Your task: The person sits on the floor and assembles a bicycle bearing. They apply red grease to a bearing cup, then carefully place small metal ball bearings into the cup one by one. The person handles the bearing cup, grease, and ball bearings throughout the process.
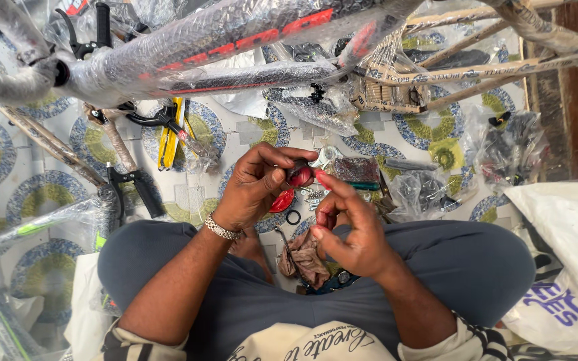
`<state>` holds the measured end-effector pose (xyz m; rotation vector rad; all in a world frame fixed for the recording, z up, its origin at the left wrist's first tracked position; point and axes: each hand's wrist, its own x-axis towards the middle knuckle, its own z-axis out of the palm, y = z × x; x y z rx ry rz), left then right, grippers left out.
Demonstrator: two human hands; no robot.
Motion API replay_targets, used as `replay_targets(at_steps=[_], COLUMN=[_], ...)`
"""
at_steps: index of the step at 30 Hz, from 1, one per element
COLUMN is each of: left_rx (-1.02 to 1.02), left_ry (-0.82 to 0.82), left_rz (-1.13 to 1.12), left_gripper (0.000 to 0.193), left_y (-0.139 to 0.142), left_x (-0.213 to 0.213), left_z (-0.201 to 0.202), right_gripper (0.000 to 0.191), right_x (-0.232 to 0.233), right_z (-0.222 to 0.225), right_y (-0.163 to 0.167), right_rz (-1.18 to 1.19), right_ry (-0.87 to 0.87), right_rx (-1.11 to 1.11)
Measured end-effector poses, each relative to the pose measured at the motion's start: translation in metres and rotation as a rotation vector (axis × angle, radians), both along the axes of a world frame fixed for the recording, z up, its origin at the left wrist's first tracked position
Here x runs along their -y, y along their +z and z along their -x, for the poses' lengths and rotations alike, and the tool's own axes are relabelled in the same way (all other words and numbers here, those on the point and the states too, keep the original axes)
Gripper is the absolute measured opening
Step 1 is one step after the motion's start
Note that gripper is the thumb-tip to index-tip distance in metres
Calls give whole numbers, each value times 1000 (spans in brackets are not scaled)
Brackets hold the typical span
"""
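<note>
Reflector [300,176] sat pinched in my left hand [254,189] just above a second red reflector [282,200], my right hand [349,227] empty, fingers curled; I judged fitting still underway, needing steadier alignment.

Small red reflector [300,176], pinched at fingertips

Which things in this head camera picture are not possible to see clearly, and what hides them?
- Small dark red part, head view: the left hand fingers cover most of it, so its shape is unclear.
- Right hand grip: whether it touches the part cannot be told.
- Bubble-wrapped bicycle frame: cut off by the top edge.
- Small metal pieces on the patterned floor: too small to identify.
</note>
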<state>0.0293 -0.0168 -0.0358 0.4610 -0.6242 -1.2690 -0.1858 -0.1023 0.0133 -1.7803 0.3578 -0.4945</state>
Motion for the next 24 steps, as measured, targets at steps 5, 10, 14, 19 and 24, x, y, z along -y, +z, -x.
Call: replay_targets(at_steps=[5, 10, 14, 19, 24], left_rx=[-26, 90, 167, 265, 297], left_ry=[-18, -61, -62, -47, -33], left_rz=[11, -77, -5, -40, -85], left_gripper=[34, 64, 48, 47, 48], left_y=[7, 15, 13, 4, -3], left_x=[3, 5, 7, 4, 4], left_z=[3, 1, -2, -7, -6], right_gripper=[74, 67, 63, 57, 52], right_x=[2, 6, 5, -4, -3], right_z=[-9, -15, -16, -17, -11], right_y=[2, 1, 0, -2, -5], right_rz=[346, 636, 843, 945, 450], right_ry=[-25, -69, -133, -174, -103], right_rx=[-87, -178, -222, -324, -106])
